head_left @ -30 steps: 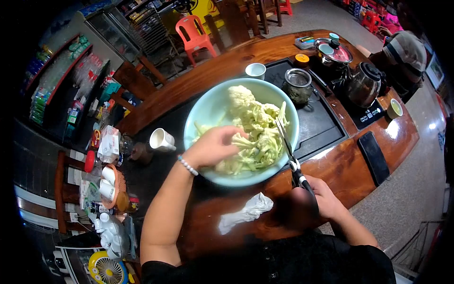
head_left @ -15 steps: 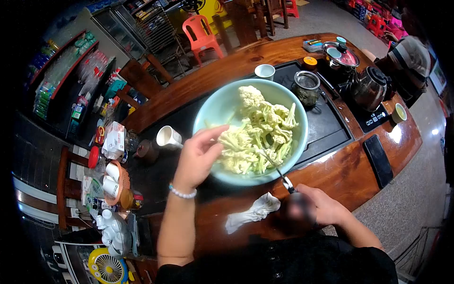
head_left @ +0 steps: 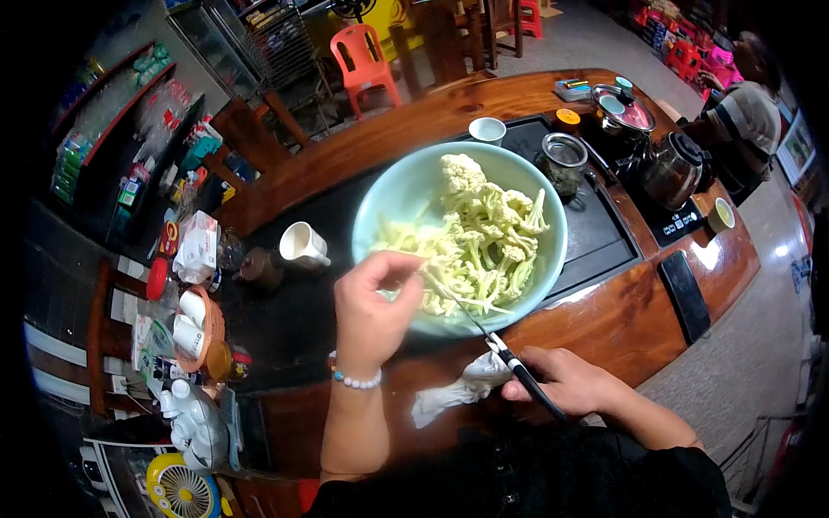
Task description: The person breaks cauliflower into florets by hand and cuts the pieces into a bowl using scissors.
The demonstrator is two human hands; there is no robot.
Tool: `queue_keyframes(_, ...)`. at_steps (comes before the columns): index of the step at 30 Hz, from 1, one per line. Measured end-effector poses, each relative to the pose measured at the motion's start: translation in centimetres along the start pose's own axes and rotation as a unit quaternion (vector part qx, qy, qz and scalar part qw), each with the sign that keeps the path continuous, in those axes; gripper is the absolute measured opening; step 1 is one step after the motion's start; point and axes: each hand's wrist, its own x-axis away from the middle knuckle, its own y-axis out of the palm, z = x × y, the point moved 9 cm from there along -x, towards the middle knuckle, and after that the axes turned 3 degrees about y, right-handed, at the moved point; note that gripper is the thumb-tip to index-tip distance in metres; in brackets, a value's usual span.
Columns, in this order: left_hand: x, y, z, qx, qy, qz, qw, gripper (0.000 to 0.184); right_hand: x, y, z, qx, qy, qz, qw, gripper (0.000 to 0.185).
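Note:
A large pale-green bowl (head_left: 370, 203) holds a heap of cut cauliflower (head_left: 492, 220). Over its near-left rim, my left hand (head_left: 376, 302) is closed in a pinch on a small cauliflower piece (head_left: 433, 278), partly covered by the fingers. My right hand (head_left: 566, 380) grips scissors (head_left: 515, 367) with black-and-white handles. Their blades reach over the near rim, close to the left fingertips, and the handles are spread. A crumpled white tissue (head_left: 458, 393) lies on the table beneath the scissors.
Around the bowl are a white mug (head_left: 302, 245), a small white cup (head_left: 487, 131), a glass jar (head_left: 563, 164), a kettle (head_left: 672, 168) and a phone (head_left: 684, 296). A basket with cups (head_left: 211, 332) stands left. Another person (head_left: 747, 121) sits at the far right.
My left hand has moved down and right, closing from loosely spread fingers onto a cauliflower piece. The scissors have shifted left and back toward me, and their handles have come into clear view.

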Motion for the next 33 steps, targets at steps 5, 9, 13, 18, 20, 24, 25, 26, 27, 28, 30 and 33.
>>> queue_keyframes(5, 0.4, -0.4, -0.5, 0.023, 0.018, 0.009, 1.0, 0.01, -0.4, 0.3, -1.0, -0.012, -0.007, 0.003, 1.0, 0.07)
queue_keyframes(9, 0.5, -0.4, -0.7, 0.04, 0.024, 0.006, 0.999, 0.01, -0.8, 0.7, -0.9, -0.036, -0.017, -0.002, 0.999, 0.068)
queue_keyframes(13, 0.6, -0.7, -1.0, 0.063, -0.004, 0.034, 0.997, 0.01, -1.2, 0.8, -0.3, -0.07, -0.046, 0.027, 0.996, 0.062)
queue_keyframes(18, 0.6, -1.0, -1.3, 0.064, -0.004, 0.039, 0.997, 0.01, -1.2, 0.5, -0.8, -0.042, -0.034, 0.026, 0.998, 0.058)
queue_keyframes(20, 0.6, -1.1, -1.5, 0.063, -0.008, 0.04, 0.997, 0.01, -1.2, 0.3, -1.0, -0.029, -0.028, 0.018, 0.999, 0.059)
queue_keyframes(24, 0.7, -0.8, -1.1, 0.059, -0.008, 0.021, 0.998, 0.011, -1.2, 0.7, -1.8, -0.054, -0.027, 0.01, 0.998, 0.061)
queue_keyframes(25, 0.8, -0.8, -0.9, 0.045, -0.004, 0.023, 0.999, 0.01, -1.2, 0.7, -2.0, -0.051, -0.018, 0.01, 0.998, 0.062)
queue_keyframes(26, 0.8, -0.8, -0.7, 0.031, 0.001, 0.024, 0.999, 0.01, -1.2, 0.6, -2.1, -0.048, -0.009, 0.009, 0.999, 0.063)
queue_keyframes(27, 0.8, -0.9, -0.5, 0.017, 0.005, 0.025, 1.0, 0.01, -1.3, 0.6, -2.1, -0.048, -0.015, 0.009, 0.999, 0.063)
queue_keyframes(28, 0.8, -0.9, -0.4, 0.024, 0.005, 0.023, 0.999, 0.01, -1.4, 0.6, -2.1, -0.049, -0.02, 0.009, 0.999, 0.064)
queue_keyframes(30, 0.7, -1.1, -0.3, 0.038, 0.005, 0.018, 0.999, 0.01, -1.5, 0.6, -2.0, -0.046, -0.017, 0.004, 0.999, 0.064)
queue_keyframes(33, 0.6, -1.3, -1.2, 0.038, -0.008, 0.015, 0.999, 0.01, -1.7, 0.7, -1.7, -0.037, 0.0, -0.009, 0.999, 0.065)
